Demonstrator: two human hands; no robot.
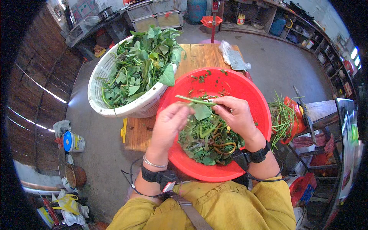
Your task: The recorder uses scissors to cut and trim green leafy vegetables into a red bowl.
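Pinched between thumb and fingers of my right hand (235,113) is a green leaf stem (197,100), held crosswise above a red plastic basin (258,100). My left hand (174,118) is close below the stem's left part, its fingers bent and blurred; whether they grip anything is unclear. Beneath both hands, cut green leaves and stems (208,159) fill the basin's bottom. A pair of scissors (225,149) with looped handles lies on these greens, partly covered. Small leaf bits stick to the basin's far inner wall.
A white plastic basket (135,107) heaped with leafy greens (143,63) stands at the basin's far left, on a wooden table (192,54). A cleaver (237,60) lies by a clear plastic bag (225,51) at the far right. Long thin green stalks (283,118) rest on the right.
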